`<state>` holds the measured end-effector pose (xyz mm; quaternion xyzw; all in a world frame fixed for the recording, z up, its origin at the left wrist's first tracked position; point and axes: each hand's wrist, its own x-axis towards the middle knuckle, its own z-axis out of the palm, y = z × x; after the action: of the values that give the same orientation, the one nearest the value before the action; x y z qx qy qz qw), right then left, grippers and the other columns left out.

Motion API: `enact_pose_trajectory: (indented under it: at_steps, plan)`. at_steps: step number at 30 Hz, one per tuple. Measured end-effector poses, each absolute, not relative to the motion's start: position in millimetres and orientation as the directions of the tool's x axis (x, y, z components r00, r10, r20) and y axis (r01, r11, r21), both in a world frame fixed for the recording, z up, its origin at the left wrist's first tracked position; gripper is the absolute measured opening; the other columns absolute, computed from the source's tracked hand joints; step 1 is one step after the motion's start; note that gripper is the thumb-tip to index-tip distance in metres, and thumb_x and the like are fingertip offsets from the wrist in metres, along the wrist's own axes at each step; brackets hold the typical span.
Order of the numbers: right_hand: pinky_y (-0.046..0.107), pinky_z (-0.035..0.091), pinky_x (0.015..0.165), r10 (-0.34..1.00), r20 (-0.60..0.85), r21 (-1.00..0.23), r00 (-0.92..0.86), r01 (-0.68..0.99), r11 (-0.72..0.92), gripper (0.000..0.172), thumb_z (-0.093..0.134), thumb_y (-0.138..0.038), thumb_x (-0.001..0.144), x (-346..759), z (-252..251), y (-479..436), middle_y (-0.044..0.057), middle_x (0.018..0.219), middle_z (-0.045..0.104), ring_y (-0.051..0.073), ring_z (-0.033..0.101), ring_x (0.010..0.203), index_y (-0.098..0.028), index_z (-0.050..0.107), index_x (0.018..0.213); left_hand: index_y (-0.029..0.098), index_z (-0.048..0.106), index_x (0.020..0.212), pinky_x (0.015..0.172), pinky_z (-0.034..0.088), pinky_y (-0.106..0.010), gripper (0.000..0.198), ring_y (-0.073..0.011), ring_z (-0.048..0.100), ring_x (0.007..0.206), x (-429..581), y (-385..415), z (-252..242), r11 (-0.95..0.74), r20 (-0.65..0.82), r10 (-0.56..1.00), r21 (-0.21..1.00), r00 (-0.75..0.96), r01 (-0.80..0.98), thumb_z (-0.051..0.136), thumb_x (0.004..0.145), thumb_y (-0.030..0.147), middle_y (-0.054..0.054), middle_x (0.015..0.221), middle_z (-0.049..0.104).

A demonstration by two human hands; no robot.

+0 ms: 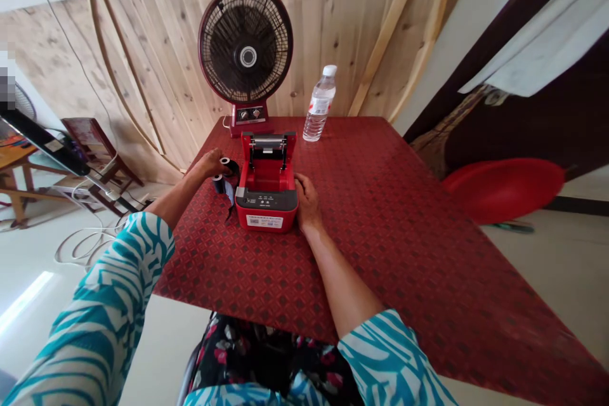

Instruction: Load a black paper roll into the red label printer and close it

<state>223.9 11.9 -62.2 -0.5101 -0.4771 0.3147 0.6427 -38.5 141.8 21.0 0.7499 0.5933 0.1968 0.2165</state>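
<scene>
A small red and grey printer (266,193) stands on the red patterned table (390,228) with its lid raised. My right hand (307,200) rests against the printer's right side, fingers curled along it. My left hand (212,163) is to the left of the printer and grips a black ribbon roll (229,165). A second black roll (219,184) lies on the table just below it, with dark ribbon running between the two.
A dark red table fan (246,51) stands behind the printer, a clear water bottle (320,104) to its right. A red plastic stool (504,187) is beyond the table's right edge. Cables (80,247) and wooden furniture sit on the floor at left.
</scene>
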Motion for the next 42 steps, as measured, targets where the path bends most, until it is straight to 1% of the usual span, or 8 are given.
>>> enact_pose_trajectory:
  at_steps: [4, 7, 10, 15, 22, 31, 35, 42]
  plan:
    - [0.047, 0.047, 0.102, 0.894, 0.289, -0.957, 0.342, 0.071, 0.282, 0.037, 0.049, -0.046, 0.085, 224.0, -63.6, 12.8, 0.007, 0.115, 0.074, 0.026, 0.066, 0.109, -0.023, 0.068, 0.107, 0.019, 0.06, 0.067, 0.049, 0.036, -0.023, 0.029, -0.0157, 0.058, 0.061, -33.5, 139.5, 27.6, -0.177, -0.033, 0.975, 0.476, 0.218, 0.862, 0.084, 0.052, 0.029, 0.002, 0.057, 0.059]
    - [0.046, 0.048, 0.101, 0.889, 0.29, -0.956, 0.355, 0.063, 0.287, 0.037, 0.05, -0.045, 0.085, 223.2, -64.6, 14.3, 0.007, 0.114, 0.074, 0.025, 0.066, 0.108, -0.023, 0.068, 0.107, 0.017, 0.067, 0.084, 0.056, 0.046, -0.023, 0.04, -0.0179, 0.065, 0.071, -43.5, 128.7, 29.1, -0.14, -0.047, 0.972, 0.67, 0.23, 0.729, 0.084, 0.054, 0.036, -0.004, 0.075, 0.07]
    - [0.045, 0.048, 0.101, 0.881, 0.299, -0.953, 0.366, 0.066, 0.296, 0.035, 0.05, -0.044, 0.085, 222.5, -65.1, 15.7, 0.006, 0.111, 0.075, 0.024, 0.066, 0.107, -0.023, 0.069, 0.105, 0.016, 0.066, 0.109, 0.075, 0.056, -0.03, 0.058, -0.0223, 0.069, 0.093, -66.4, 106.0, 23.9, -0.061, 0.016, 0.992, 0.926, 0.122, 0.372, 0.08, 0.059, 0.042, -0.011, 0.105, 0.073]
    - [0.046, 0.047, 0.102, 0.886, 0.297, -0.952, 0.356, 0.039, 0.303, 0.035, 0.05, -0.045, 0.084, 223.5, -67.7, 18.0, 0.006, 0.114, 0.075, 0.024, 0.065, 0.108, -0.023, 0.069, 0.105, 0.018, 0.066, 0.105, 0.094, 0.054, -0.04, 0.053, -0.0268, 0.069, 0.105, -88.1, 60.3, 5.9, 0.006, -0.029, 0.982, 0.992, 0.186, 0.123, 0.077, 0.055, 0.031, -0.009, 0.107, 0.075]
    - [0.045, 0.048, 0.101, 0.882, 0.294, -0.953, 0.369, 0.051, 0.297, 0.035, 0.05, -0.045, 0.083, 221.5, -64.7, 15.9, 0.006, 0.111, 0.075, 0.024, 0.066, 0.105, -0.023, 0.069, 0.104, 0.018, 0.064, 0.103, 0.081, 0.057, -0.036, 0.051, -0.0256, 0.07, 0.094, -69.9, 43.2, -10.9, -0.141, 0.061, 0.978, 0.898, 0.2, 0.416, 0.076, 0.064, 0.049, -0.007, 0.097, 0.074]
    - [0.044, 0.048, 0.103, 0.87, 0.341, -0.939, 0.357, 0.091, 0.331, 0.033, 0.049, -0.041, 0.085, 220.9, -60.7, 15.2, 0.006, 0.111, 0.075, 0.023, 0.065, 0.109, -0.024, 0.07, 0.103, 0.019, 0.067, 0.122, 0.085, 0.056, -0.035, 0.054, -0.0249, 0.07, 0.095, -47.7, 34.2, 62.9, -0.37, 0.301, 0.883, 0.918, 0.359, 0.14, 0.069, 0.079, 0.053, -0.008, 0.098, 0.075]
    - [0.044, 0.048, 0.103, 0.869, 0.339, -0.94, 0.361, 0.1, 0.326, 0.031, 0.048, -0.04, 0.086, 219.6, -62.6, 17.5, 0.005, 0.109, 0.074, 0.022, 0.065, 0.108, -0.024, 0.069, 0.102, 0.021, 0.072, 0.12, 0.096, 0.052, -0.038, 0.045, -0.026, 0.067, 0.108, -6.7, 37.8, 94.4, -0.534, 0.184, 0.748, 0.737, 0.638, 0.414, 0.07, 0.08, 0.043, -0.008, 0.111, 0.075]
    - [0.043, 0.049, 0.103, 0.863, 0.354, -0.934, 0.36, 0.084, 0.347, 0.029, 0.048, -0.037, 0.087, 216.3, -60.5, 20.2, 0.005, 0.108, 0.074, 0.022, 0.065, 0.106, -0.024, 0.069, 0.101, 0.024, 0.078, 0.105, 0.088, 0.052, -0.03, 0.033, -0.0218, 0.07, 0.097, 45.9, 53.0, 97.6, -0.624, -0.107, 0.676, 0.444, 0.729, 0.643, 0.065, 0.076, 0.017, -0.002, 0.102, 0.078]
